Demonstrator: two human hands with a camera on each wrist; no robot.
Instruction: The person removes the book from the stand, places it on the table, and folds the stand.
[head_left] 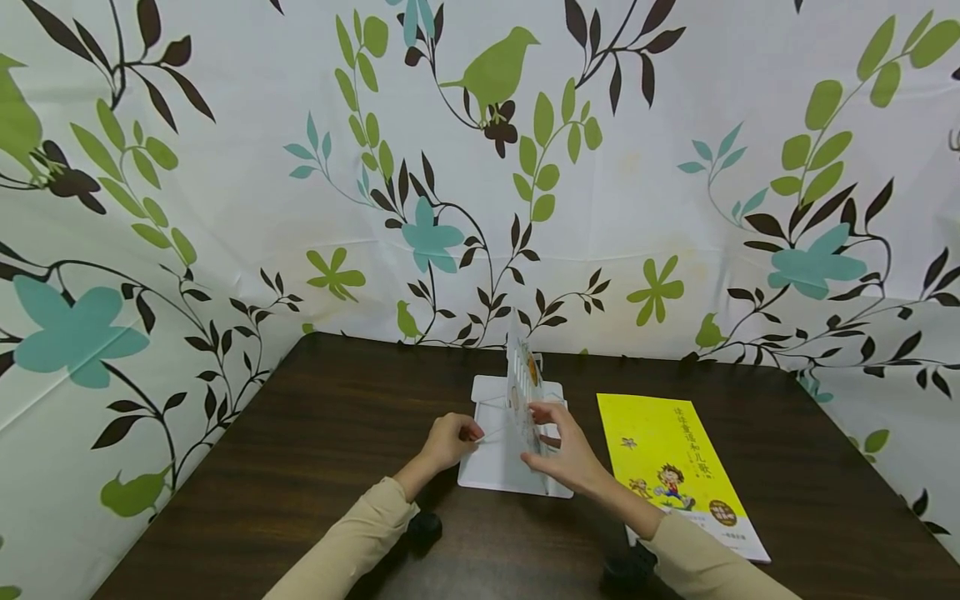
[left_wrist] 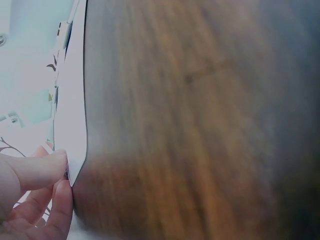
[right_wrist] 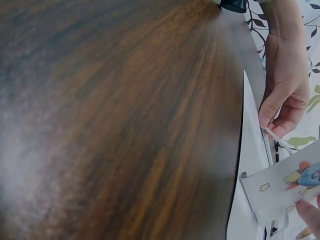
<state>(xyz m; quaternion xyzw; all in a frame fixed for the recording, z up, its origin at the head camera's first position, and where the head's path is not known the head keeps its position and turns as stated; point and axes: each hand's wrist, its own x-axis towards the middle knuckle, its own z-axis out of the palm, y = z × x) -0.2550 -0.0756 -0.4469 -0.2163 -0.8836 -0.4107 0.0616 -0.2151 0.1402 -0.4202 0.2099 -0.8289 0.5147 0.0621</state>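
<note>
A white folding book stand [head_left: 491, 475] lies on the dark table, its printed panel [head_left: 525, 387] raised nearly upright from the base. At the base's left side my left hand [head_left: 447, 442] pinches a thin white wire support [right_wrist: 280, 140] between thumb and fingers. My right hand [head_left: 564, 450] holds the raised panel from its right face, thumb low and fingers higher. Cartoon pictures show on that face in the right wrist view, with a right fingertip against it. In the left wrist view, the left thumb and fingers [left_wrist: 60, 192] are close to the base's corner.
Right of the stand lies a yellow book [head_left: 667, 450] with a cartoon child on its cover, partly under the right forearm. The wooden table [head_left: 352, 392] meets a wall covering [head_left: 480, 292] of birds and leaves at the back.
</note>
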